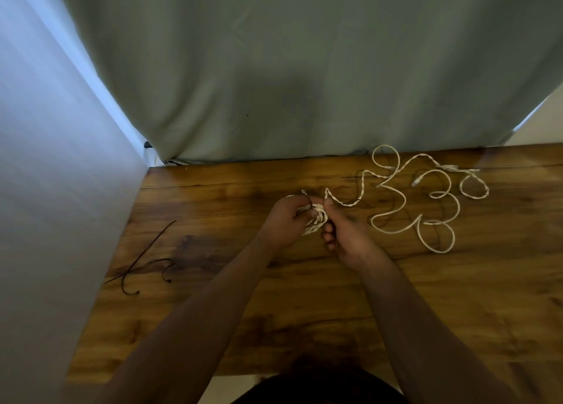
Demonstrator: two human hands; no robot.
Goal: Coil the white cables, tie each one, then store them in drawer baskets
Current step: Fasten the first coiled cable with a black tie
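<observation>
While your hands are both busy with the first cable, most of the job still lies ahead. Your left hand [285, 221] is closed around a small bundle of wound loops [315, 221], and your right hand [344, 236] pinches the twisted white cable [361, 196] just where it feeds into that bundle. The free length of this cable runs away to the right of your right hand, so I judge the coil only partly wound and not yet tied. Further right, well apart from both hands, a smooth white cable [438, 224] lies loose in open curls on the surface [304, 312], untouched. To the left of your left hand, well apart, thin dark ties [143, 265] lie unused. No drawer or basket is in view, so nothing is stored.
</observation>
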